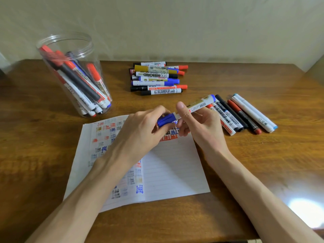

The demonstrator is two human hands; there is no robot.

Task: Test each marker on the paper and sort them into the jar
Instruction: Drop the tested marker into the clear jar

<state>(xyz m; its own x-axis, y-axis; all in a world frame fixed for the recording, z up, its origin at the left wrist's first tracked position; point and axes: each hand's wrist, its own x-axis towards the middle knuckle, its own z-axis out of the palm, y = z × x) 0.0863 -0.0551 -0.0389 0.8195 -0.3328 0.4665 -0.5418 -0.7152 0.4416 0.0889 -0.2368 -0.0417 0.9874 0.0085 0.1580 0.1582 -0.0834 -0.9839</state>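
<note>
Blue marker (pixel 199 105), smooth white plastic, slants over lined paper (pixel 175 172), capped end lower-left. Left hand (pixel 140 132) curls round ribbed cap (pixel 165 120); right hand (pixel 203 125) grips it mid-length.

Glossy wooden table (pixel 228 163), clear plastic jar (pixel 70 50), lined paper (pixel 175 172).

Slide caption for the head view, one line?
Left hand grips the blue cap, right hand holds the marker over the paper, jar at left.

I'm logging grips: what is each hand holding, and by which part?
One blue marker: the left hand grips its blue cap, and the right hand pinches it just beside the cap.
</note>
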